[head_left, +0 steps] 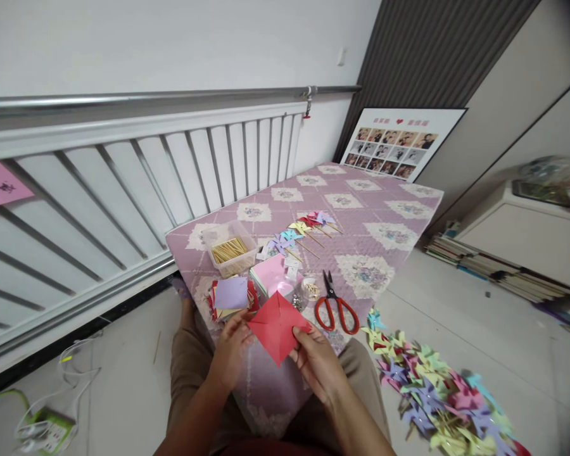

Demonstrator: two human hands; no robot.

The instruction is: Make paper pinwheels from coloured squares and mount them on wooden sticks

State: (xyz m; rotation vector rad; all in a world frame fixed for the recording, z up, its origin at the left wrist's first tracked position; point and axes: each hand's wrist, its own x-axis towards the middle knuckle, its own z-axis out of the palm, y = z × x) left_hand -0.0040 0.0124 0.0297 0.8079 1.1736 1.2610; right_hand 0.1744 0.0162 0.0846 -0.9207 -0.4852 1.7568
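Note:
A square sheet of red paper [279,324], turned corner-up with slits running in from its corners, is held above the near part of the table. My right hand [316,358] pinches its right side, thumb on top. At its left corner, my left hand [232,345] has its fingers closed on the edge. Just beyond lie a stack of coloured paper squares [232,294] with a purple one on top, a clear box of thin sticks [230,250], and a small tub of pale pieces [310,289]. Red-handled scissors [335,307] rest to the right.
Several finished paper pinwheels on sticks [308,225] lie farther back on the flowered tablecloth [346,253]. A large heap of pinwheels [437,392] covers the floor at right. A radiator [147,164] runs along the left wall; a power strip [52,430] with cables lies on the floor.

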